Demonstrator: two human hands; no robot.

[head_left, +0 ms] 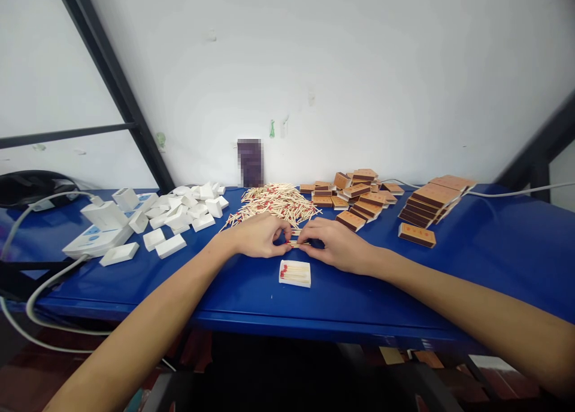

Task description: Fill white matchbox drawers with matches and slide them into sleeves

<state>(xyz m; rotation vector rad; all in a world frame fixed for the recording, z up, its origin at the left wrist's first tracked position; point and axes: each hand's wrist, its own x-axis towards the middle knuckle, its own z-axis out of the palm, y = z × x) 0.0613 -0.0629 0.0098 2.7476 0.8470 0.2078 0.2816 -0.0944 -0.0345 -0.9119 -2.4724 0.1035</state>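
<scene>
My left hand (259, 235) and my right hand (335, 243) rest on the blue table (494, 262), fingertips meeting. Both pinch a small bundle of matchsticks (296, 242) between them, just in front of the loose pile of red-tipped matches (276, 202). Close below the hands lies an open white matchbox tray (295, 273) partly filled with matches, red heads to the left.
Several empty white trays (179, 217) lie scattered at the left, beside a white device with cables (96, 235). Brown matchbox sleeves (362, 196) are heaped behind the right hand, and another stack (431, 208) sits further right. A white wall stands behind.
</scene>
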